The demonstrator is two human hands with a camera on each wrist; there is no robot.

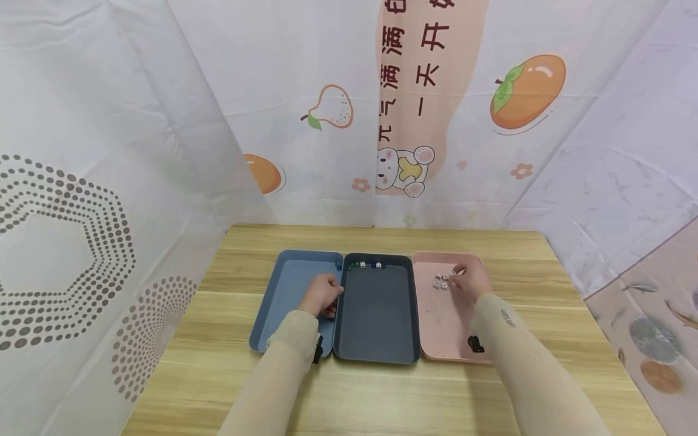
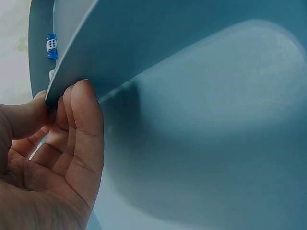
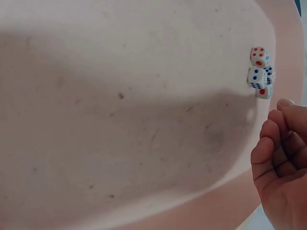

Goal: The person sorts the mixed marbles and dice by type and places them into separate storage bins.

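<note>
My left hand (image 1: 324, 295) pinches the shared edge of the blue tray (image 1: 260, 315) and the dark tray (image 1: 376, 358); in the left wrist view, its thumb and fingers lie on opposite sides of the wall. My right hand (image 1: 472, 278) is over the upper part of the pink tray (image 1: 436, 336), fingers loosely curled beside several white dice (image 1: 444, 286). In the right wrist view, those spotted dice (image 3: 257, 75) sit clustered just past the fingertips, and no die shows between thumb and forefinger.
Along the dark tray's far wall lie green dice (image 1: 354, 264), a white die (image 1: 362, 264) and, farther right, another white die (image 1: 378, 265) beside a blue one. A small blue piece (image 1: 339, 266) sits in the blue tray's far corner. Printed cloth (image 1: 305, 181) hangs behind the wooden table (image 1: 371, 399).
</note>
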